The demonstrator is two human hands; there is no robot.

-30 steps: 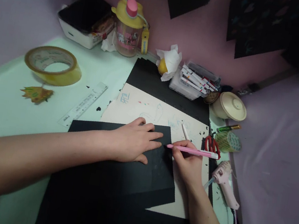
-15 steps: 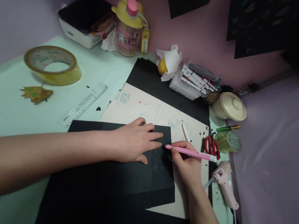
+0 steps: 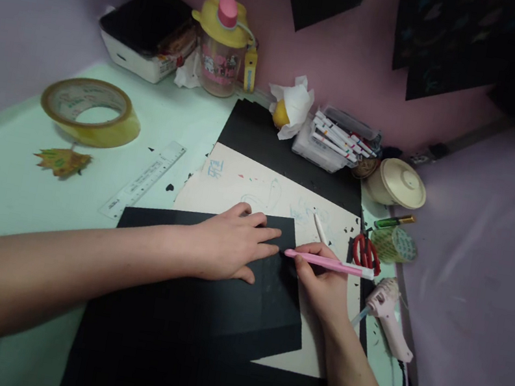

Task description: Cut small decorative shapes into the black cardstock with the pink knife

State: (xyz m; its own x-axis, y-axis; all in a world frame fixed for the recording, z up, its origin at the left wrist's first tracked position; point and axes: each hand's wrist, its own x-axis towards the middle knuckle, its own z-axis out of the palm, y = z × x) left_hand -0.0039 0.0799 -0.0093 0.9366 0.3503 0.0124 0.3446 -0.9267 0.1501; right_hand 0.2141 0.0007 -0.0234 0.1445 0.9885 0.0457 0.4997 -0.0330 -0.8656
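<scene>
My left hand (image 3: 233, 245) lies flat with fingers spread on a sheet of black paper (image 3: 219, 305), pressing near its right part. Between the thumb and fingers of my right hand (image 3: 323, 286) is a slim pink pen-shaped tool (image 3: 325, 262) with a white end. It points left, its narrow tip close to my left index fingertip, over the black sheet. Whether the tip touches the paper I cannot tell, nor whether it is a pen or a blade. Under the black sheet lies white paper (image 3: 234, 182) with faint blue drawings and a white pen (image 3: 319, 228).
A clear ruler (image 3: 146, 178), a roll of tape (image 3: 127, 128) and a leaf (image 3: 62, 162) lie at left. Red-handled scissors (image 3: 366, 254), a green tape roll (image 3: 394, 244) and a glue gun (image 3: 389, 320) are at right. Behind stand a cup (image 3: 220, 61) and a box of markers (image 3: 318, 150).
Both hands and the pink tool stay in the same place. The view has shifted very slightly.
</scene>
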